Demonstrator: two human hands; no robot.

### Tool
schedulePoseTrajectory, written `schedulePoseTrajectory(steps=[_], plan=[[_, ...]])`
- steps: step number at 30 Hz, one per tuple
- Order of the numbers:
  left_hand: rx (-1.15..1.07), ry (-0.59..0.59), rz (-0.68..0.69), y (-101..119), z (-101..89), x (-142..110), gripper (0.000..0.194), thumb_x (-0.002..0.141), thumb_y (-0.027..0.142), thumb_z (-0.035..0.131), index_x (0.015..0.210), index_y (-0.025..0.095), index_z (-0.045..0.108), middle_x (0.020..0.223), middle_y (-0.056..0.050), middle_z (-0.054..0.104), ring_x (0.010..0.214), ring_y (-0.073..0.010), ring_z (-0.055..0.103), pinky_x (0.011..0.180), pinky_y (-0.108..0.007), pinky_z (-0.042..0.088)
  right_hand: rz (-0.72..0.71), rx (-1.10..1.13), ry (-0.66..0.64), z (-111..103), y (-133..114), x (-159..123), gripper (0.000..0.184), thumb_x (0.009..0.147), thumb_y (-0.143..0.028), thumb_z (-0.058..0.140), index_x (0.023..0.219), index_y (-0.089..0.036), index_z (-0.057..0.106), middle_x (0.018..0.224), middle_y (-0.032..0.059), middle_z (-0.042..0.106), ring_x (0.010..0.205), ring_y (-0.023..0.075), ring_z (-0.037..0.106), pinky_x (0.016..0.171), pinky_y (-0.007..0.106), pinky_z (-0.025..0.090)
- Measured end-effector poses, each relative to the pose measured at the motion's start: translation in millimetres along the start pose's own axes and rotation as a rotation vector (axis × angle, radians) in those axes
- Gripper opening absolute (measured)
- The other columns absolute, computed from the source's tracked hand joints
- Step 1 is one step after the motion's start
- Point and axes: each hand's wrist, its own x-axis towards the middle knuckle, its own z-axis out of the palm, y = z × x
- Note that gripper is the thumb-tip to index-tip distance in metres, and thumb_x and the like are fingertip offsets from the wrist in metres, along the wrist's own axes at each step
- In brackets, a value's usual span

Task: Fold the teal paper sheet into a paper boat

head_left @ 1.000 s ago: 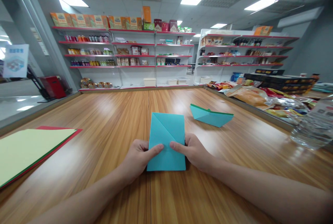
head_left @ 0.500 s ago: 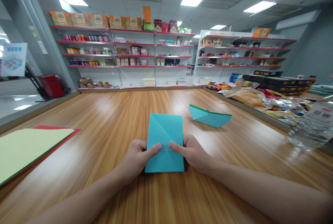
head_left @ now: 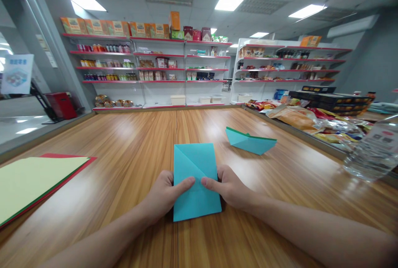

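A folded sheet of blue paper (head_left: 196,160), a tall rectangle with a diagonal crease line across its upper part, is held between my two hands just above the wooden table. My left hand (head_left: 166,193) grips its left edge, thumb lying on the front face. On the opposite edge my right hand (head_left: 231,187) grips in the same way, the two thumb tips close together near the middle. Fingers of both hands are hidden behind the paper. Beyond my right hand a folded paper boat (head_left: 250,141), blue with a green rim, rests on the table.
Flat sheets of coloured paper (head_left: 37,181), pale yellow over green and red, lie at the left. A clear plastic bottle (head_left: 373,152) stands at the right, near snack packets (head_left: 292,118) and dark boxes (head_left: 332,101). Stocked shelves (head_left: 158,78) line the back beyond the wooden table (head_left: 130,135).
The folded blue paper has come slightly lower and tilted, its bottom edge now slanting up to the right. Both hands keep their grip. The paper boat has stayed put.
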Motion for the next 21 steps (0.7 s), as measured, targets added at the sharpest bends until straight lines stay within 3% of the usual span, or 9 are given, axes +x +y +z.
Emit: schedulePoseTrajectory(steps=[10,16,18,21], plan=[[-0.247,0.124,-0.059,-1,-2.4,8,0.036,0.076,0.043,0.066,0.072,0.008,0.067,0.068,-0.010,0.068,0.059,-0.0168,0.061,0.060,-0.028,0.049,0.020,-0.007,-0.011,0,-2,-2,0.041,0.075,-0.050,0.065,0.092,-0.012,0.065,0.086,0.0088,0.067,0.081,0.0202,0.064,0.072,0.034,0.053],[-0.404,0.297,-0.050,2,-0.9,11,0.041,0.073,0.050,0.066,0.062,0.011,0.062,0.057,-0.005,0.063,0.049,-0.0141,0.056,0.051,-0.025,0.046,0.003,0.038,-0.011,3,-2,-3,0.038,0.077,-0.044,0.065,0.096,-0.011,0.064,0.089,0.0094,0.069,0.077,0.0186,0.064,0.069,0.032,0.053],[-0.436,0.355,-0.013,2,-2.5,13,0.040,0.074,0.050,0.065,0.065,0.011,0.061,0.053,-0.002,0.059,0.045,-0.0123,0.053,0.046,-0.023,0.043,-0.041,0.009,0.051,3,-1,-2,0.034,0.079,-0.043,0.064,0.092,-0.011,0.066,0.087,0.0084,0.069,0.074,0.0183,0.064,0.066,0.032,0.053],[-0.434,0.386,0.070,0,-5.9,15,0.030,0.075,0.042,0.067,0.075,0.013,0.060,0.046,0.005,0.049,0.036,-0.0079,0.043,0.036,-0.018,0.034,-0.198,-0.084,0.311,1,-1,1,0.027,0.081,-0.040,0.062,0.090,-0.015,0.069,0.088,0.0061,0.070,0.078,0.0193,0.064,0.072,0.034,0.053]])
